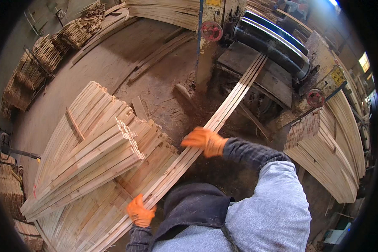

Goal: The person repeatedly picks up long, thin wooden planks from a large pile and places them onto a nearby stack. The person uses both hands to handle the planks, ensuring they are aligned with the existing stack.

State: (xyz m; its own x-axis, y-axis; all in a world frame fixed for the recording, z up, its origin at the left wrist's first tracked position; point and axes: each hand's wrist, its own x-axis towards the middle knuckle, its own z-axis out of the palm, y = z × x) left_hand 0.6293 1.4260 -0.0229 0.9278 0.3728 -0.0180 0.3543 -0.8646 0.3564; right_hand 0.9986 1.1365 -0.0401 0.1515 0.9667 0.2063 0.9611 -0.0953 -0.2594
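Several long, thin wooden strips (pixel 230 102) lie side by side and run diagonally from the lower left up to the rollers of a woodworking machine (pixel 272 41). Their far ends rest on its metal infeed table (pixel 239 60). My left hand (pixel 140 211), in an orange glove, grips the strips near the bottom of the view. Farther up, my right hand (pixel 206 141), also gloved in orange and slightly blurred, lies across the top of the strips; whether its fingers close round them is unclear.
A large stack of wooden strips (pixel 91 157) stands to my left, another stack (pixel 321 151) to my right. Red handwheels (pixel 211 31) sit on the machine's uprights. Planks (pixel 160 58) and scraps lie on the dusty floor. Bundles of wood (pixel 50 53) line the left wall.
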